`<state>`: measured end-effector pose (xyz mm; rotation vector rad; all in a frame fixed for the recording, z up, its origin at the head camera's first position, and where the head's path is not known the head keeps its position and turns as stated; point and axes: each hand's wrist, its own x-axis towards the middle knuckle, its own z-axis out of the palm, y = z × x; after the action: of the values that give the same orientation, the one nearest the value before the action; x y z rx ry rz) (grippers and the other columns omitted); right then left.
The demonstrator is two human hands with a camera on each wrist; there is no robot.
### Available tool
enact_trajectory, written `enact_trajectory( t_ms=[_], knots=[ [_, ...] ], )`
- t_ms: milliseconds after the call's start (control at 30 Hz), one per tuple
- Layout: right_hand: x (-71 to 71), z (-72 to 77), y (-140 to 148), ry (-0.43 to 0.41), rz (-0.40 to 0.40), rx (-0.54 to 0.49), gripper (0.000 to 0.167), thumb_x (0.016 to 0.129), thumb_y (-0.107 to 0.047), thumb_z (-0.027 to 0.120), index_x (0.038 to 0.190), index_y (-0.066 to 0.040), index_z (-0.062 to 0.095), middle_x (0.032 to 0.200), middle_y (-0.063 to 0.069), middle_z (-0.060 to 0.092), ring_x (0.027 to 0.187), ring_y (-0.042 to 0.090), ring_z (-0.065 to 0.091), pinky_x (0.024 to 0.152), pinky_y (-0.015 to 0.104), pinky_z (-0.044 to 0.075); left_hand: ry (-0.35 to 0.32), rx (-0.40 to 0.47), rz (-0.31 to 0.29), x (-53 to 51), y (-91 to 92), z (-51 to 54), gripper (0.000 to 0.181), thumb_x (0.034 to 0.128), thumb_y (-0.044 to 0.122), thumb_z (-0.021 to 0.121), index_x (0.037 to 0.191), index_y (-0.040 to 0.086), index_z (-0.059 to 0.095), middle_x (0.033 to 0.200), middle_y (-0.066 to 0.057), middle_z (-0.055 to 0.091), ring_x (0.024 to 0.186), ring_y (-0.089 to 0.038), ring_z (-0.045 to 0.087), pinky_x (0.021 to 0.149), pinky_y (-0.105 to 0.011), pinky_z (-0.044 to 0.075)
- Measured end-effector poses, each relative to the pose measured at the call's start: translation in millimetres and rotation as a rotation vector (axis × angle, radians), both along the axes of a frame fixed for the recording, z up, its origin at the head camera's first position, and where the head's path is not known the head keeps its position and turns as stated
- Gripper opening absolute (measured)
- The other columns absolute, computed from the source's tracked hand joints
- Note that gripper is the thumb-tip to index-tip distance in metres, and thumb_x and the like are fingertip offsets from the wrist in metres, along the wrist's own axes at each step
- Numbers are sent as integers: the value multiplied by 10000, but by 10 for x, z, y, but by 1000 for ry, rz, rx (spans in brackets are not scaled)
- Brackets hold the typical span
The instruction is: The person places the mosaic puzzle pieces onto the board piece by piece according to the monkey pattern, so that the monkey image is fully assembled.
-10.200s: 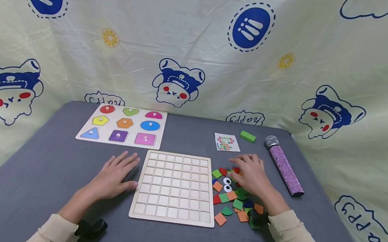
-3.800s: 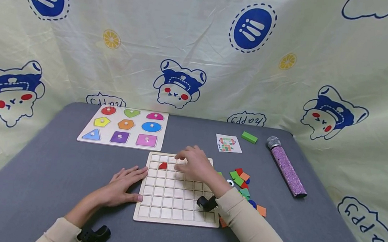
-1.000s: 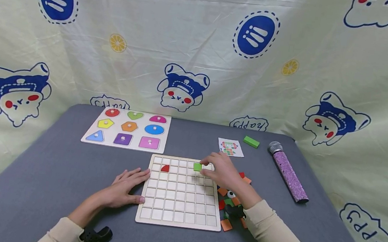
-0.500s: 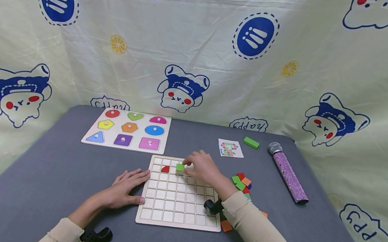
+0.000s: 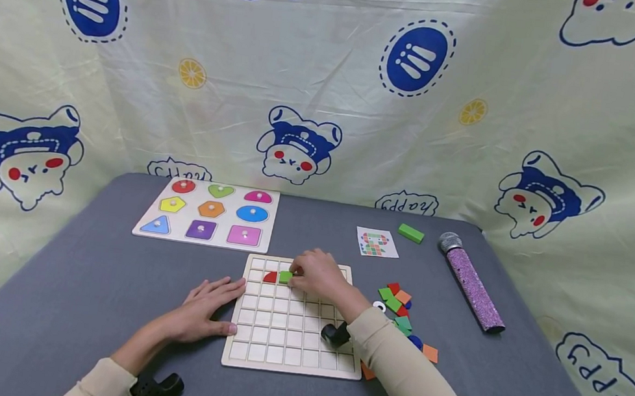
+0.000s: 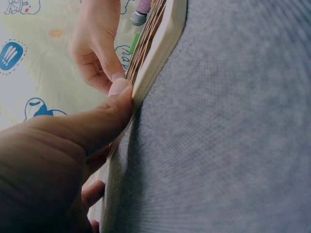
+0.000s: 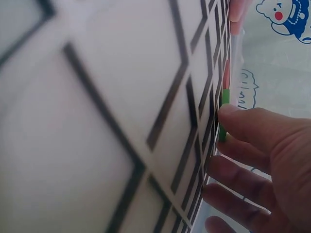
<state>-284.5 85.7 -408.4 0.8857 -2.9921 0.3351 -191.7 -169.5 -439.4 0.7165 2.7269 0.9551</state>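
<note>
Before a pale cartoon-printed curtain [image 5: 333, 56], on a grey cloth-covered table [image 5: 71, 294], a green square tile [image 5: 285, 277] has just come up beside a red quarter-round piece [image 5: 270, 277].
Half a second ago a gap parted the two; now the green tile sits just right of the red piece, in the same upper row of the pale wooden grid board [image 5: 291, 356], so that row appears to be filling out to a second piece. The right hand [image 5: 322, 275] pinches the tile between thumb and finger; whether it lies flat in its cell cannot be told. The left hand [image 5: 198, 312], fingers extended, holds nothing and rests its thumb against the board's left edge.
</note>
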Motion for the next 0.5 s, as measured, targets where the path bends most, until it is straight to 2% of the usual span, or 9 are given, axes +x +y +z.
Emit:
enact_trajectory(
  t_ms=[233,500],
  knots=[
    [-5,-26,-15,-5,-7,8,223,816,-315,726,984,-169,722,926,-39,648,872,141,489,787,339,398,7,5,-6,5,0,-1,779,843,422,665,1462,78,341,1541,-117,315,1438,-406,168,1114,-659,16],
    [-3,-36,-9,9,-3,7,241,807,-348,732,991,-192,726,913,-40,646,864,148,495,775,342,404,8,2,-1,5,2,2,784,839,430,665,1463,81,342,1542,-113,314,1439,-406,167,1116,-655,19]
  ],
)
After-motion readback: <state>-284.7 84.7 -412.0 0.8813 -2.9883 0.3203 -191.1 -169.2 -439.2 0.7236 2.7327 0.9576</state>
